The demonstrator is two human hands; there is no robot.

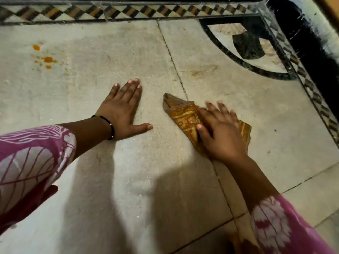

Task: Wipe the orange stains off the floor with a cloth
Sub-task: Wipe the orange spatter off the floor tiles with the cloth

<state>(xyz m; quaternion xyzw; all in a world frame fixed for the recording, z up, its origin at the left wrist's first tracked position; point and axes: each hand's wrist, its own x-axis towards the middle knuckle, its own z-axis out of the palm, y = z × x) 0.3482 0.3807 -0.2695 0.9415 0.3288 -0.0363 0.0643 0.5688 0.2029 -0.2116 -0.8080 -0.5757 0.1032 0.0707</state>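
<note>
Several small orange stains (48,59) dot the pale stone floor (102,52) at the far left. A folded orange-brown patterned cloth (183,114) lies on the floor right of centre, across a tile joint. My right hand (218,131) presses flat on the cloth's near part, fingers spread and blurred. My left hand (122,109) rests palm down on the bare floor to the cloth's left, fingers apart, holding nothing. The stains lie well to the left of and beyond my left hand. A faint brownish smear (201,71) marks the floor beyond the cloth.
A checkered black, white and brown border strip (128,11) runs along the far edge and down the right side. A black-and-white curved inlay (247,46) fills the far right corner. Pink patterned sleeves cover both forearms.
</note>
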